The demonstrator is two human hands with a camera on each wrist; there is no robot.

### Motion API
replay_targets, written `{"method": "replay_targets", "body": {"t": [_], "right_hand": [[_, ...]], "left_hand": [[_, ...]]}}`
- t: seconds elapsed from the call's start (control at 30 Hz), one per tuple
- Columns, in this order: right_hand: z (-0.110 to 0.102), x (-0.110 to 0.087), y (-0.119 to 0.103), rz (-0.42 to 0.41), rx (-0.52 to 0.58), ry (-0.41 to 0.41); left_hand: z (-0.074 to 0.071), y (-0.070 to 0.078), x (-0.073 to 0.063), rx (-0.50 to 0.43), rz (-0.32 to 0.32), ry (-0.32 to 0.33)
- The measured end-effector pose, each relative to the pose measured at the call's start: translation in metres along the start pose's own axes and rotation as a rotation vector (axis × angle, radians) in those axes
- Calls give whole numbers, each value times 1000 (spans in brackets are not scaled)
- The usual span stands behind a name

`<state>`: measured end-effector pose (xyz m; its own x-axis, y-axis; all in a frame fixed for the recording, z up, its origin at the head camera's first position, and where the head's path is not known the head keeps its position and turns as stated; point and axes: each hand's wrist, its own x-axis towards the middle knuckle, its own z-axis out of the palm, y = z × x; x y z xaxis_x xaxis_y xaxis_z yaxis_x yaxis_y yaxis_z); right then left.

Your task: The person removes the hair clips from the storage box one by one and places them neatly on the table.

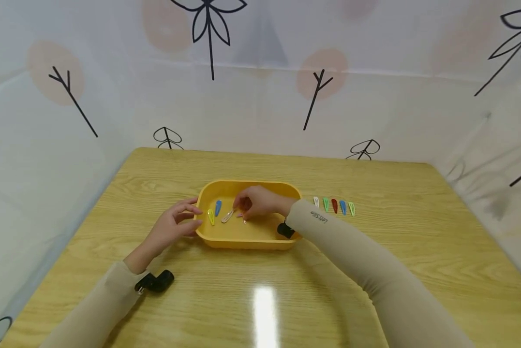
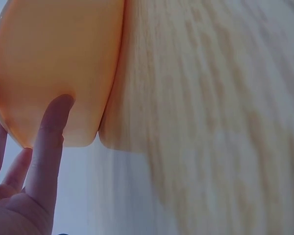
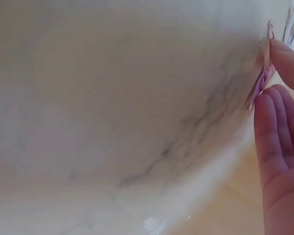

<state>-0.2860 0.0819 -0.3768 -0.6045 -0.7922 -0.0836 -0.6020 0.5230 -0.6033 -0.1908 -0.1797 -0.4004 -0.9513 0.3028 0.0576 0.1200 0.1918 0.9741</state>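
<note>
Our loose left hand (image 1: 170, 227) touches the yellow basin (image 1: 247, 244); inside, our right hand (image 1: 260, 200) pinches a pink snap clip (image 3: 262, 80), apparently needing lifting.

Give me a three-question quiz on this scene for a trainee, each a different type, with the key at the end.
1. Count: how many snap hair clips lie in the row on the table, to the right of the yellow tray?

2. True or false: the left hand is at the tray's left end while the right hand reaches inside it.

3. Choose: what colour is the middle clip of that row?
A. Blue
B. Red
C. White

Key:
1. Five
2. True
3. B
</note>
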Motion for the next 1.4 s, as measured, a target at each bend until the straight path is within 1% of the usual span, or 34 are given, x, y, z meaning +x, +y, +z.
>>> {"method": "replay_targets", "body": {"t": [0.13, 0.27, 0.37, 0.53, 0.6, 0.77, 1.0, 1.17, 1.4], "right_hand": [[-1, 0, 0, -13, 6, -11], [-2, -2, 0, -9, 9, 24], [-3, -3, 0, 13, -19, 37], [-3, -2, -3, 69, -89, 3], [-3, -2, -3, 86, -100, -9], [-3, -2, -5, 93, -91, -32], [-4, -3, -3, 99, -50, -20], [-3, -2, -3, 99, -29, -47], [-2, -3, -3, 76, -16, -74]], "left_hand": [[0, 0, -1, 2, -4, 4], [0, 0, -2, 4, 1, 5], [0, 1, -2, 11, 3, 6], [0, 4, -3, 5, -4, 9], [0, 5, -3, 3, -6, 10], [0, 5, -3, 5, -7, 6], [0, 3, -2, -3, 7, -1], [1, 3, -1, -5, 4, 2], [1, 3, -1, -8, 0, 4]]}}
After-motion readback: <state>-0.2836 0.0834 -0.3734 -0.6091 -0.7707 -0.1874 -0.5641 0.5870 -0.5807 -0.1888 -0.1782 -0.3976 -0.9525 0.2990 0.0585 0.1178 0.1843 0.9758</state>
